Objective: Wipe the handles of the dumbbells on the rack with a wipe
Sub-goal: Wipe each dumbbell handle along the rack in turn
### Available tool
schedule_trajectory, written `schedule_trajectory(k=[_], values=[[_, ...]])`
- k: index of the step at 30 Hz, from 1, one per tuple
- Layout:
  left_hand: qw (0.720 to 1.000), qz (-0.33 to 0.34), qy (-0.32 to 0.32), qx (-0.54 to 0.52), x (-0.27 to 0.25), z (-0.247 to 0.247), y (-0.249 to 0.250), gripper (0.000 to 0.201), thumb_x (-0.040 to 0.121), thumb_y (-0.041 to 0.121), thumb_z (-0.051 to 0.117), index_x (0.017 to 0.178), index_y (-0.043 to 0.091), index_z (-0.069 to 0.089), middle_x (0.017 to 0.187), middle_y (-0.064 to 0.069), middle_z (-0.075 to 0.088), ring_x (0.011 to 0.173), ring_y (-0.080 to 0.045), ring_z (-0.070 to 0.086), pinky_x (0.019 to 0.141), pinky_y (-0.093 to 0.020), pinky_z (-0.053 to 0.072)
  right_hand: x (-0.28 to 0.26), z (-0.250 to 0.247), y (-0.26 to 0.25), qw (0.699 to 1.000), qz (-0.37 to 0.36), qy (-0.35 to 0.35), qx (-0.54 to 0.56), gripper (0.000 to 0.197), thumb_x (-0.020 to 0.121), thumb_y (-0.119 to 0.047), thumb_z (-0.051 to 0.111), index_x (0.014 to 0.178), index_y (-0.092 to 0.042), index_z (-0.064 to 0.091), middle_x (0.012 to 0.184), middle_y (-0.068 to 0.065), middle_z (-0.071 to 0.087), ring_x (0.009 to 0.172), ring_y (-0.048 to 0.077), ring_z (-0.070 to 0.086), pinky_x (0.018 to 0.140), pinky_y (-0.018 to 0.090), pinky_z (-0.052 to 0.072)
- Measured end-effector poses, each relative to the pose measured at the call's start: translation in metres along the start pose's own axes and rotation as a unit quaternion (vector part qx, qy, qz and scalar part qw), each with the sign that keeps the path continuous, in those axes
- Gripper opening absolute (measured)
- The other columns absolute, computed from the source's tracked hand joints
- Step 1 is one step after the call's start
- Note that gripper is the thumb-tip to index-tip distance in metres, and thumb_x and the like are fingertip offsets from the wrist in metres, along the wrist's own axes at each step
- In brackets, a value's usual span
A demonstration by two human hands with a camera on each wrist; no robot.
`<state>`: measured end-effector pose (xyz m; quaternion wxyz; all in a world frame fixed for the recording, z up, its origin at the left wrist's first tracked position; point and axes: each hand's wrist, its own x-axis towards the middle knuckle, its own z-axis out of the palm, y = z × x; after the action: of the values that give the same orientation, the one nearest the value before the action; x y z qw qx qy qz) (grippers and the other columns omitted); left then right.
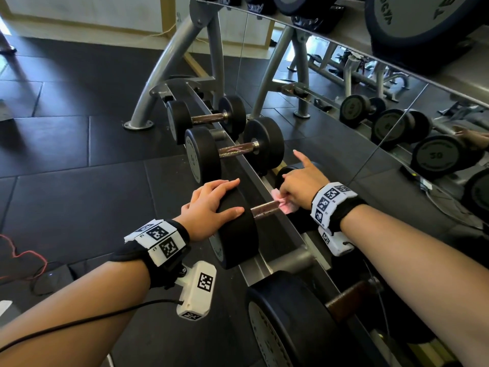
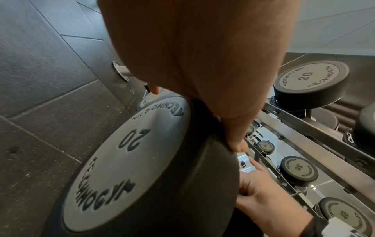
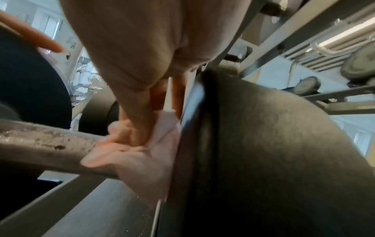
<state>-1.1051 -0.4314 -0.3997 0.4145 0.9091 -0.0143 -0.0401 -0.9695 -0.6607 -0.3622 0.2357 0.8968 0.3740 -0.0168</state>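
A black dumbbell marked 20 [image 1: 238,234] [image 2: 125,168] lies across the low rack [image 1: 267,263]. Its worn metal handle [image 1: 264,209] [image 3: 46,144] runs to the right. My left hand [image 1: 211,205] rests flat over the top of the near weight head, fingers spread and straight. My right hand [image 1: 299,185] [image 3: 142,89] pinches a pink wipe [image 1: 283,203] [image 3: 140,154] wrapped round the handle's far end, against the far head [image 3: 263,152]. Its index finger points away. Two smaller dumbbells [image 1: 232,152] [image 1: 206,119] sit further along the rack.
A bigger dumbbell [image 1: 288,321] lies on the rack close to me, under my right forearm. A wall mirror [image 1: 397,107] behind the rack reflects other dumbbells. Upper tier weights [image 1: 412,25] hang overhead. Red and black cables [image 1: 29,260] lie on the dark floor tiles at left.
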Motion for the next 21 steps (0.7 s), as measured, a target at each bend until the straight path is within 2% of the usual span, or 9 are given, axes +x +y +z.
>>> schedule_trajectory(k=[2,3,5,6,8,10,12,18,21], values=[[1.000,0.000,0.001,-0.004,0.000,0.000,0.000,0.064,0.094,0.050,0.056,0.148,0.053,0.022,0.154,0.016,0.021,0.144,-0.016,0.013,0.116,-0.055,0.015,0.001,0.000,0.000,0.999,0.002,-0.009,0.053,0.015,0.092,-0.033,0.057,0.092,-0.033,0.071,0.089,-0.021,0.070,0.114,-0.004,0.054,0.106,0.017,-0.013],[1.000,0.001,0.002,-0.006,0.000,0.000,0.000,0.064,0.094,0.050,0.056,0.148,0.054,0.022,0.154,0.016,0.021,0.144,-0.016,0.013,0.116,-0.055,0.015,0.002,0.000,-0.003,0.996,0.001,-0.003,0.086,0.017,0.094,-0.035,0.055,0.099,-0.034,0.071,0.094,-0.022,0.070,0.119,-0.005,0.050,0.107,0.018,-0.009],[1.000,0.001,0.004,-0.005,0.000,0.001,-0.001,0.064,0.093,0.051,0.056,0.148,0.054,0.022,0.154,0.017,0.021,0.143,-0.015,0.013,0.115,-0.054,0.015,0.005,-0.001,-0.016,0.993,-0.006,0.017,0.119,0.022,0.097,-0.040,0.053,0.111,-0.041,0.070,0.108,-0.020,0.070,0.130,-0.001,0.044,0.113,0.034,-0.017],[1.000,0.002,0.006,-0.003,0.000,0.001,-0.001,0.064,0.093,0.051,0.056,0.147,0.055,0.022,0.154,0.017,0.021,0.143,-0.014,0.013,0.114,-0.054,0.015,0.007,-0.002,-0.022,0.991,-0.013,0.010,0.131,0.024,0.098,-0.042,0.051,0.116,-0.044,0.068,0.115,-0.018,0.069,0.136,0.003,0.041,0.114,0.042,-0.019],[1.000,0.003,0.008,-0.001,0.000,0.002,-0.002,0.063,0.093,0.051,0.056,0.147,0.055,0.023,0.154,0.017,0.022,0.143,-0.014,0.013,0.114,-0.053,0.015,0.009,-0.004,-0.033,0.988,-0.033,-0.035,0.144,0.028,0.097,-0.047,0.051,0.123,-0.048,0.063,0.122,-0.014,0.067,0.142,0.009,0.036,0.115,0.050,-0.019],[1.000,0.004,0.008,0.001,0.001,0.002,-0.002,0.063,0.093,0.051,0.056,0.147,0.056,0.023,0.154,0.017,0.021,0.143,-0.014,0.013,0.114,-0.053,0.015,0.011,-0.006,-0.037,0.984,-0.038,-0.072,0.156,0.031,0.094,-0.054,0.052,0.124,-0.049,0.061,0.123,-0.013,0.067,0.141,0.011,0.038,0.113,0.053,-0.020],[1.000,0.004,0.006,0.001,0.002,0.002,-0.003,0.063,0.093,0.051,0.056,0.147,0.056,0.023,0.154,0.017,0.021,0.143,-0.014,0.013,0.114,-0.054,0.015,0.012,-0.006,-0.037,0.981,-0.033,-0.079,0.173,0.033,0.092,-0.059,0.051,0.121,-0.050,0.062,0.120,-0.013,0.068,0.137,0.013,0.043,0.113,0.053,-0.021],[1.000,0.002,0.013,0.002,0.001,0.003,-0.003,0.062,0.092,0.053,0.056,0.145,0.058,0.023,0.153,0.018,0.021,0.143,-0.014,0.013,0.114,-0.054,0.016,0.012,-0.005,-0.041,0.993,-0.019,-0.018,0.115,0.026,0.098,-0.049,0.048,0.109,-0.045,0.072,0.102,-0.014,0.072,0.118,0.013,0.058,0.115,0.053,-0.017],[1.000,-0.001,0.009,0.001,0.002,0.002,-0.002,0.062,0.092,0.053,0.056,0.145,0.057,0.023,0.154,0.018,0.021,0.143,-0.014,0.013,0.114,-0.054,0.015,0.012,-0.005,-0.028,0.997,-0.018,-0.011,0.072,0.021,0.096,-0.046,0.054,0.100,-0.045,0.074,0.101,-0.019,0.072,0.138,0.012,0.043,0.109,0.053,-0.025]])
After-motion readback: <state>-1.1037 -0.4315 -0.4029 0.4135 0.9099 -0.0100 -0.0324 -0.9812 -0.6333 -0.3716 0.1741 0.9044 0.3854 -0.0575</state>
